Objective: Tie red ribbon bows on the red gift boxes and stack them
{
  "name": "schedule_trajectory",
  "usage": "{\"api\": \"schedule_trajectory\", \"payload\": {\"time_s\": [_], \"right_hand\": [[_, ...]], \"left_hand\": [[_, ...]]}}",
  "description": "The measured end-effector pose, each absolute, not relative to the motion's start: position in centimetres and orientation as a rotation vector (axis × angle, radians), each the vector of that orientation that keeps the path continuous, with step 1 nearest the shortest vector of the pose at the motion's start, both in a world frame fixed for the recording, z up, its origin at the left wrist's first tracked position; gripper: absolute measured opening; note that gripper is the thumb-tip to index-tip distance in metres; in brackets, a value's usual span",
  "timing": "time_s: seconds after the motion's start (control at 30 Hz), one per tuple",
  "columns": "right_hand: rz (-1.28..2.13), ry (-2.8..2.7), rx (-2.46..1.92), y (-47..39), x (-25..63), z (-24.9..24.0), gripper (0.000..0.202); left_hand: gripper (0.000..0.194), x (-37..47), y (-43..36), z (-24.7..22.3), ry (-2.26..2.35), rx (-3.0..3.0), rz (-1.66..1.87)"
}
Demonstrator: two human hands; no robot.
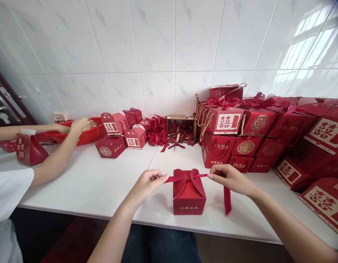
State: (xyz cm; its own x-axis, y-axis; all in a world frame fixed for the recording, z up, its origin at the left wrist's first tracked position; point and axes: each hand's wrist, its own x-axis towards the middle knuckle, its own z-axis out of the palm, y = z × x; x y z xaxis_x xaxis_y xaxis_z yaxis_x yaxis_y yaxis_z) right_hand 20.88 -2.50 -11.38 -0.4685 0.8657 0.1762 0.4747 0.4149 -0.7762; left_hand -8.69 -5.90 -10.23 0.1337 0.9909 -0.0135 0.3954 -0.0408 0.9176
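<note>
A red gift box (189,202) with gold lettering stands upright near the table's front edge, its curved top flaps folded inward. A red ribbon (227,201) passes through the flaps at the top. My left hand (149,184) pinches the ribbon on the box's left side, thumb against fingers. On the right side, my right hand (229,178) pinches the other part of it, and a loose tail hangs below that hand. Between each hand and the flaps the ribbon is stretched nearly level. Neither hand touches the box walls.
Stacked red boxes (220,146) fill the right of the white table (125,190). Behind are a ribbon pile (157,133), an open carton (180,117) of ribbons and several boxes (111,148). At left, a co-worker's hand (80,126) reaches into a red basin (89,138).
</note>
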Motion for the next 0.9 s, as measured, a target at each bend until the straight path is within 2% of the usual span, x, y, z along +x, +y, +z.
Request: {"api": "schedule_trajectory", "payload": {"time_s": [0.2,0.37,0.6,0.67,0.8,0.83,0.9], "right_hand": [[0.015,-2.162,-0.821,-2.9,22.5,-10.5,0.008],[-0.456,-2.058,-0.725,-3.3,23.0,-11.9,0.011],[-0.536,-2.25,-0.835,-3.9,21.7,-16.3,0.027],[-0.485,-2.323,-0.874,-4.4,21.3,-17.4,0.026],[-0.379,-2.366,-1.032,-6.2,20.9,-18.5,0.02],[-0.346,-2.396,-1.046,-6.8,20.7,-18.6,0.023],[-0.241,-2.481,-1.058,-7.8,20.2,-18.7,0.029]], "left_hand": [[0.045,-8.8,-5.6,-8.7,1.379,1.58,0.882],[0.048,-8.7,-5.3,-8.8,1.44,1.623,0.8],[0.045,-8.4,-4.8,-11.3,1.443,1.629,0.695],[0.036,-8.4,-5.0,-12.4,1.447,1.678,0.81],[0.024,-8.7,-6.9,-14.1,1.684,1.721,1.345],[0.022,-8.8,-7.7,-14.3,1.717,1.711,1.369],[0.031,-8.7,-9.1,-14.4,1.673,1.746,1.165]]}}
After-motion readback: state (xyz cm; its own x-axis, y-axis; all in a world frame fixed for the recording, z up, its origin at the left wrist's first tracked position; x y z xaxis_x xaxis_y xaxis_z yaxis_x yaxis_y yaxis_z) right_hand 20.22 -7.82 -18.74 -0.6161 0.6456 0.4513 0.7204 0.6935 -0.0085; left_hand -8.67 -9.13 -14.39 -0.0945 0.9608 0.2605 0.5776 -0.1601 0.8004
